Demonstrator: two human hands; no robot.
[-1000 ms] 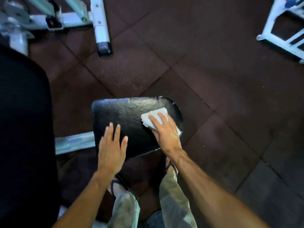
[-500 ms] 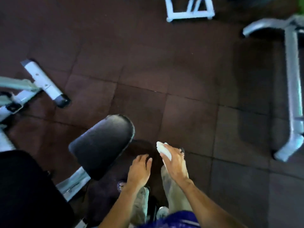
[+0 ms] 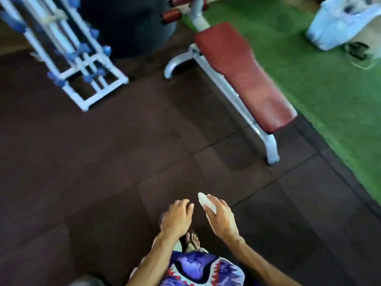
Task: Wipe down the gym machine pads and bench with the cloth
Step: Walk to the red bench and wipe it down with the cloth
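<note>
My right hand (image 3: 221,219) hangs low in front of me and grips a folded white cloth (image 3: 206,201), whose end sticks out past my fingers. My left hand (image 3: 178,217) is beside it, empty, with its fingers loosely curled. A red padded bench (image 3: 245,77) on a grey metal frame (image 3: 233,93) stands ahead to the right, well beyond both hands. A short red pad (image 3: 172,14) shows at the top near the bench's head. The black seat pad is out of view.
A white rack (image 3: 82,65) with blue pegs stands at the far left. Dark brown rubber floor tiles (image 3: 103,162) lie between me and the bench. Green turf (image 3: 329,89) borders the right side. A pale blue bag (image 3: 342,23) sits at the top right.
My right hand lifted the cloth off the black seat pad and both hands came away. My view swung right, away from the black pad, to the red bench.
</note>
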